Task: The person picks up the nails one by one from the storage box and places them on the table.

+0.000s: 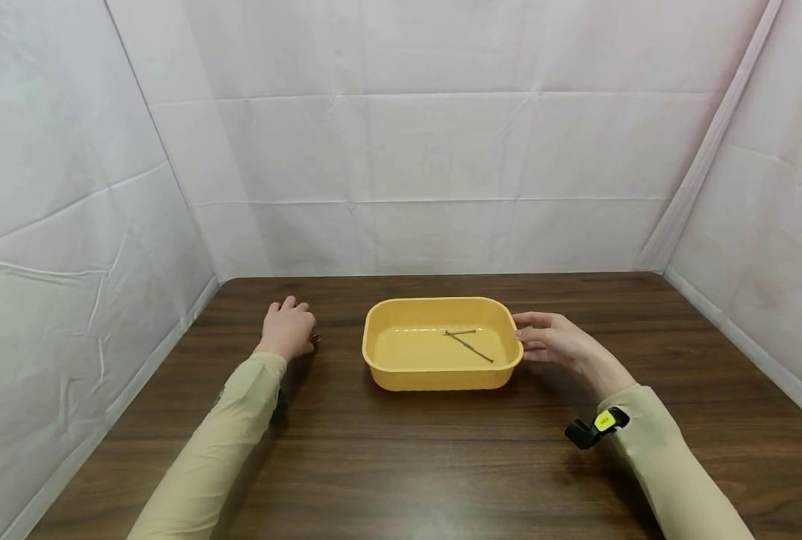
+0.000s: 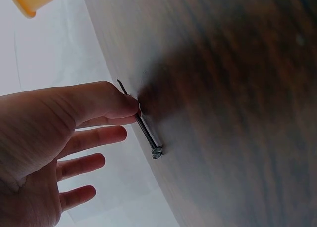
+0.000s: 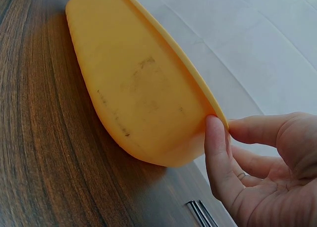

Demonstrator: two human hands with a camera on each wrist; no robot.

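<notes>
As the head view shows, the yellow tray [image 1: 441,379] sits mid-table with two nails [image 1: 470,343] inside, and the right hand [image 1: 563,343] touches its right rim to steady it. From the left wrist, the left hand [image 2: 54,143] pinches one nail [image 2: 141,120] against the table [image 2: 237,113]. From the right wrist, thumb and finger clamp the tray rim

Your tub [image 1: 441,375] is yellow-orange all over, with a few dark smudges on its outside wall. The two nails [image 1: 468,343] inside it are dark grey. Your table [image 1: 401,465] is dark brown with wood stripes. Your sleeves [image 1: 225,442] are pale tan. The walls [image 1: 428,150] are white.
</notes>
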